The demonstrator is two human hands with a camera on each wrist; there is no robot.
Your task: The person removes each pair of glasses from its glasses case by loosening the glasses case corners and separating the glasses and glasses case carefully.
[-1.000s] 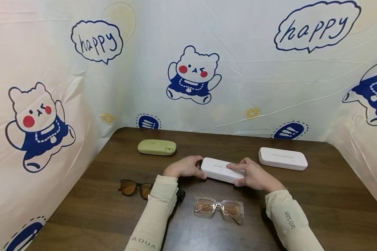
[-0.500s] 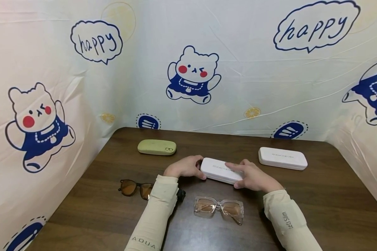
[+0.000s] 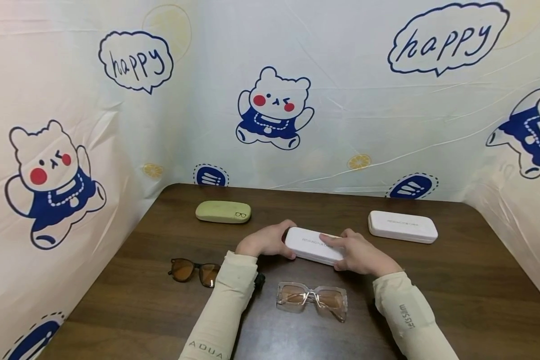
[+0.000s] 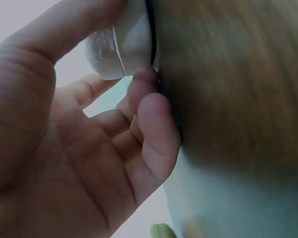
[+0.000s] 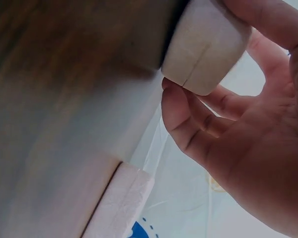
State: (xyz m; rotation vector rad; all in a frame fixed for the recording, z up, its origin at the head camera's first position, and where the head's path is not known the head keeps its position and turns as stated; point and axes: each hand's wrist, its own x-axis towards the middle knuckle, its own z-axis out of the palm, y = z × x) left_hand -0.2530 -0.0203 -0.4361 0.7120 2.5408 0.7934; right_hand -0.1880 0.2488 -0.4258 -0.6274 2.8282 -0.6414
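Observation:
A closed white glasses case (image 3: 312,245) lies in the middle of the table, in the head view. My left hand (image 3: 266,241) holds its left end, thumb at the front and fingers round the back. At the right end my right hand (image 3: 363,254) grips it, with one finger along the lid and the thumb at the front edge. Both wrist views show the case's seam shut, its end (image 4: 124,42) between thumb and fingers on the left and its other end (image 5: 203,49) likewise on the right. Clear-framed sunglasses (image 3: 312,298) lie folded in front of the case.
Dark-framed sunglasses (image 3: 184,270) lie to the left, partly behind the left sleeve (image 3: 229,295). A green glasses case (image 3: 222,212) stands at the back left, a second white case (image 3: 402,226) at the back right. A printed curtain (image 3: 333,125) surrounds the brown table (image 3: 468,300).
My right hand has shifted slightly left along the white case, and its forearm follows. The left hand keeps its hold at the other end. The head view has moved very slightly.

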